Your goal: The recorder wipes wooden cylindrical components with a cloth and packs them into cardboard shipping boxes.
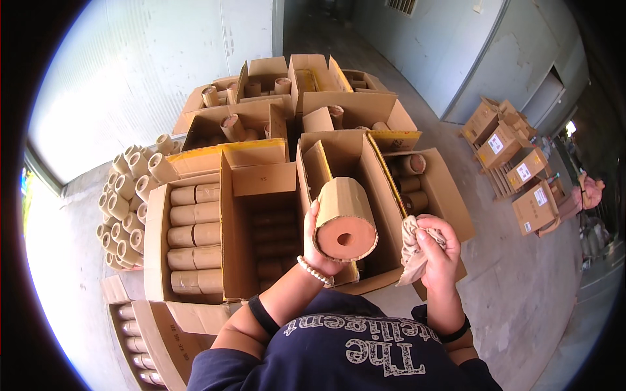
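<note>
My left hand (314, 250) is wrapped around a cylinder (344, 202) sheathed in corrugated cardboard. Its reddish-brown end face, with a round hole in the middle, points toward me. My right hand (441, 255) pinches a crumpled beige cloth (412, 246), held apart from the cylinder on its right. Below and beyond the cylinder is an open cardboard box (381, 173), its inside partly hidden. On its left, another open box (156, 241) has rows of brown cylinders (195, 234) lying in one half and more, in shadow, deep in the other.
More open boxes (352, 99) with cylinders stand farther back. Bare cardboard tubes (120, 205) are piled at the left. A low box (160, 332) of cylinders sits at lower left. Cartons (502, 143) stand on a pallet at right, with a person (589, 193) beyond.
</note>
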The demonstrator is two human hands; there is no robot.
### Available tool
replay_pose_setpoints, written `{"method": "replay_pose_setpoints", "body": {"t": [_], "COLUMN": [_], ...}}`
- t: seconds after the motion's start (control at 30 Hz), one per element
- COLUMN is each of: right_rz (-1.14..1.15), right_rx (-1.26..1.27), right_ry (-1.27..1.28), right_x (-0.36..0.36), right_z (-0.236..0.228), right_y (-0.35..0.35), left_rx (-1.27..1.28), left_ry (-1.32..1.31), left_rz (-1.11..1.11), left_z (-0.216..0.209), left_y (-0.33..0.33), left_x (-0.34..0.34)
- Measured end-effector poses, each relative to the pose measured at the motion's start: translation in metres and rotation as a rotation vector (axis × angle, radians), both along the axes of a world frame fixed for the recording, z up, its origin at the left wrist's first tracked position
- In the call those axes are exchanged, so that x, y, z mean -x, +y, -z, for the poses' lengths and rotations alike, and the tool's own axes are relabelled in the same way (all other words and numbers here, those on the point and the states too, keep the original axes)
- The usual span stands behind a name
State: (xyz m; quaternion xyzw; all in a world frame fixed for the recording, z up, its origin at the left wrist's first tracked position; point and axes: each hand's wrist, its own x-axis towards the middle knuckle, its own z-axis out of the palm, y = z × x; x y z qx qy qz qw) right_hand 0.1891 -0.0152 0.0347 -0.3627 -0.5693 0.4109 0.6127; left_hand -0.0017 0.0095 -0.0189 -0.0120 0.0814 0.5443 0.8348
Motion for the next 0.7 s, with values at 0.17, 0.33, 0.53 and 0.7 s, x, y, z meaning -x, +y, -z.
{"method": "replay_pose_setpoints", "body": {"t": [0.17, 0.33, 0.53, 0.7], "right_rz": [0.006, -0.039, -0.143, -0.082], "right_rx": [0.033, 0.011, 0.020, -0.303], "right_ry": [0.018, -0.050, -0.492, -0.821], "right_x": [0.003, 0.000, 0.006, 0.019], "right_z": [-0.004, -0.013, -0.023, -0.025], "right_y": [-0.002, -0.002, -0.014, -0.004], "left_rx": [-0.095, -0.182, -0.148, -0.071], "left_ry": [0.051, 0.246, 0.410, 0.361], "left_rz": [-0.028, -0.052, 0.030, 0.145], "left_z": [-0.002, -0.004, -0.012, 0.001], "left_y": [0.000, -0.003, -0.002, 0.004], "left_x": [0.003, 0.008, 0.007, 0.005]}}
